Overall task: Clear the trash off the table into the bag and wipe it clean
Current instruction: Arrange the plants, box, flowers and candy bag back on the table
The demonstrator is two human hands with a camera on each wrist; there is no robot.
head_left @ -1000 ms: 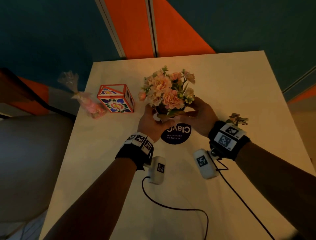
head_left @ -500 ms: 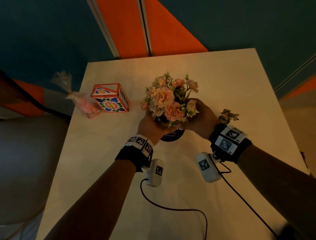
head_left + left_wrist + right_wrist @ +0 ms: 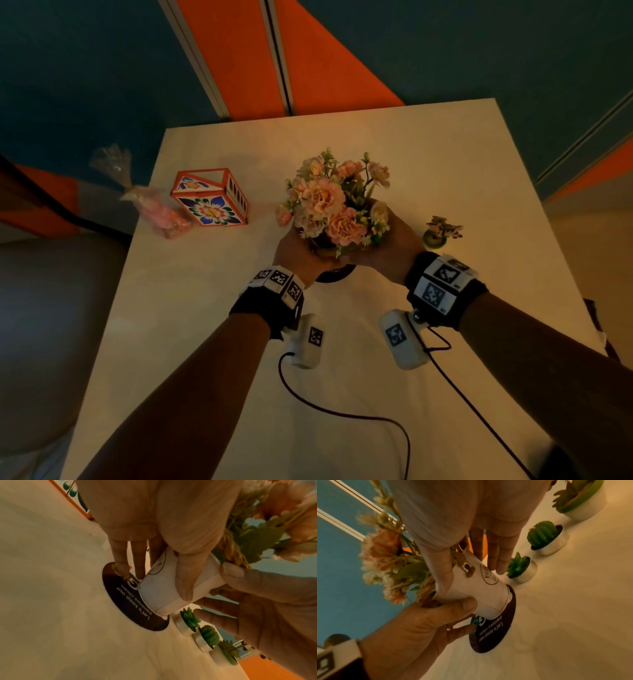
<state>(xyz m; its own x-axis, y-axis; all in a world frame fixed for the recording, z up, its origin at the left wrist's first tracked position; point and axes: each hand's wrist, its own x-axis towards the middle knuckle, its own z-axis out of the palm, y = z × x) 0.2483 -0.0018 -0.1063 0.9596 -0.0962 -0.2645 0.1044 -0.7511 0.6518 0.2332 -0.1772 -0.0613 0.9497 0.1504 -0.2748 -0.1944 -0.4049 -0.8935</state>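
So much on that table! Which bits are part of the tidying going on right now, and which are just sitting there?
In use now:
- flower pot, gripped by left hand and right hand
- black round sticker under it
- table

Just sitting there:
- painted box
- pink wrapped packet
- three small cactus candles, beside the sticker

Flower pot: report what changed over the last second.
Both hands, left and right, kept gripping the flower pot and drew it back over the black sticker, covering more of it. The patterned box and pink candy bag stayed put.
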